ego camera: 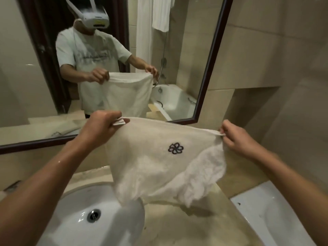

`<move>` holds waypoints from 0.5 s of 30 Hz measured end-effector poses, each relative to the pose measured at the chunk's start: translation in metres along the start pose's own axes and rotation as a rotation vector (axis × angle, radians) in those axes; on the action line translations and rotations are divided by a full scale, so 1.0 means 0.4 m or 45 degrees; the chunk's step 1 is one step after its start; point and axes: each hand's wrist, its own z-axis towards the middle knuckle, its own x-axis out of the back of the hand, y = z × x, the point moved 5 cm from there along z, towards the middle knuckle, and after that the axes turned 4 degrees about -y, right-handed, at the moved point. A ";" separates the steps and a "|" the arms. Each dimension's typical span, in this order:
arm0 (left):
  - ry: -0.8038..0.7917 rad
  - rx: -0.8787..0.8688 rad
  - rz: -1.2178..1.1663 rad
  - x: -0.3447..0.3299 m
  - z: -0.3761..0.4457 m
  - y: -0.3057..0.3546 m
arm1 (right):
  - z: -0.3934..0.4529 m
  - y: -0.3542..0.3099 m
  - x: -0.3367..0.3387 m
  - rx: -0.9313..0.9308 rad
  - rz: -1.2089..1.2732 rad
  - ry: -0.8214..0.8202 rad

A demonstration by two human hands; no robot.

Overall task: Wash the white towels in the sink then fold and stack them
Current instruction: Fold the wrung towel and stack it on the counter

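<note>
1. Nearest, at 7 o'clock: white sink basin (pixel 74 206) with a metal drain (pixel 93 215), set in a beige stone counter (pixel 177 224). A second white fixture (pixel 276 213), cut off by the frame edge, lies at 4 o'clock.
2. Both forearms reach up and forward from the lower corners.
3. White towel (pixel 159 167) is held in the air above the counter, stretched between the two hands, its lower edge hanging over the sink's right rim. A dark embroidered flower (pixel 175 148) sits near the middle of the cloth.
4. Left hand (pixel 101 126), 11 o'clock of the towel: fingers curled, gripping the top left corner; a folded tag-like edge pokes out just past the knuckles.
5. Right hand (pixel 237 139), 2 o'clock of the towel: thumb and fingertips pinch the top right corner, cloth bunched beneath them.
6. Farthest: dark-framed wall mirror (pixel 211 68) reflects the person holding the towel, plus a bathtub (pixel 170 102) and a hanging towel (pixel 161 13) at 12 o'clock.
</note>
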 end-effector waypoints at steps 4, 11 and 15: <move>-0.002 0.332 -0.159 -0.028 -0.028 -0.052 | -0.005 -0.004 -0.019 -0.034 0.323 -0.034; -0.301 0.366 -0.910 -0.103 -0.034 0.245 | -0.016 -0.153 -0.013 0.126 0.571 -0.078; -0.176 0.221 -0.697 -0.159 0.000 0.391 | -0.021 -0.229 -0.046 0.133 0.710 -0.103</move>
